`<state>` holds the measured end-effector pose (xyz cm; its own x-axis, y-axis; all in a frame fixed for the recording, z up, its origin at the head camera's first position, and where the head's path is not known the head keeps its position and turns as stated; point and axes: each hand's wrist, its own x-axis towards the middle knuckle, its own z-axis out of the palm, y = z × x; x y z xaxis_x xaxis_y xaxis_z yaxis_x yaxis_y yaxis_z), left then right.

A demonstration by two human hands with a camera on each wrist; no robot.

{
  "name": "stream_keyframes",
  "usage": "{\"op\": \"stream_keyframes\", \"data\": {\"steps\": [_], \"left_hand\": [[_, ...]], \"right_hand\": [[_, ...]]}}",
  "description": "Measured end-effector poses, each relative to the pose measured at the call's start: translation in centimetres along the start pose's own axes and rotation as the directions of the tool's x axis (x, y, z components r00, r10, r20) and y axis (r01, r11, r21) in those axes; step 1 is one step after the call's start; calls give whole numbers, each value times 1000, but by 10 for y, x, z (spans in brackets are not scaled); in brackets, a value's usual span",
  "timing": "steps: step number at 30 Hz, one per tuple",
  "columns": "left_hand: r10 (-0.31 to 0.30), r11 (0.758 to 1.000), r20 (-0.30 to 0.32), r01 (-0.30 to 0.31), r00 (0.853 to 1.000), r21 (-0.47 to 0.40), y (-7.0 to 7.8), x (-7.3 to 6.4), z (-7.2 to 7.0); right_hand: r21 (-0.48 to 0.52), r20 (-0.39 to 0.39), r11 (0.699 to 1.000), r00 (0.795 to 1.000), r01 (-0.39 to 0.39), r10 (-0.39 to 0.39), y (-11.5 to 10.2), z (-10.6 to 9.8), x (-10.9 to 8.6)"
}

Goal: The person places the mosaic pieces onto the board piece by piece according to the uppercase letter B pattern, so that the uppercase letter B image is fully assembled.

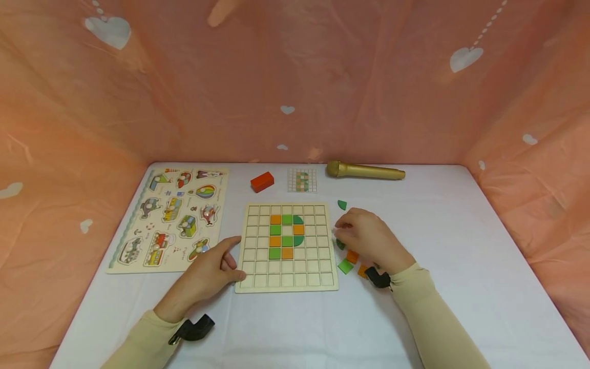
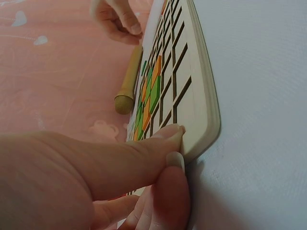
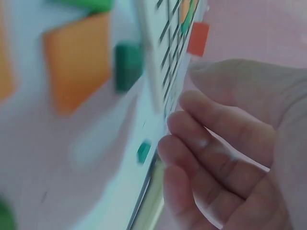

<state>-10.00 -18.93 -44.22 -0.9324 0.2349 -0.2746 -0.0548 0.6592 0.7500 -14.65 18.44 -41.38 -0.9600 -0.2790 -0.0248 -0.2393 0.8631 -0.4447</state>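
A pale wooden grid board lies mid-table with orange and light green squares and two dark green quarter-round tiles in its cells. My left hand holds the board's left edge near its front corner, thumb on top and a curled finger against the side. My right hand is just off the board's right edge, fingers loosely bent, thumb apart from them; I see nothing between them. Under and beside it lie loose tiles: an orange square, a light green square and dark green pieces, one a quarter-round farther back.
Behind the board stand a red block, a small printed pattern card and a gold microphone. A wooden picture puzzle with vehicles lies at the left. A pink curtain with hearts hangs behind the white-covered table.
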Motion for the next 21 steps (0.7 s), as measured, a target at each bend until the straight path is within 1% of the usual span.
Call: {"op": "stream_keyframes", "data": {"steps": [6, 12, 16, 21], "left_hand": [[9, 1000, -1, -9, 1000, 3, -1, 0, 0], [-1, 1000, 3, 1, 1000, 1, 0, 0, 0], [-6, 1000, 6, 6, 1000, 0, 0, -1, 0], [-8, 1000, 4, 8, 1000, -2, -1, -1, 1]], "right_hand": [[-13, -4, 1000, 1000, -25, 25, 18, -5, -10], [-2, 2, 999, 999, -50, 50, 32, -10, -15], [11, -5, 999, 999, -53, 53, 36, -11, -15], [17, 23, 999, 999, -45, 45, 35, -9, -13]]}}
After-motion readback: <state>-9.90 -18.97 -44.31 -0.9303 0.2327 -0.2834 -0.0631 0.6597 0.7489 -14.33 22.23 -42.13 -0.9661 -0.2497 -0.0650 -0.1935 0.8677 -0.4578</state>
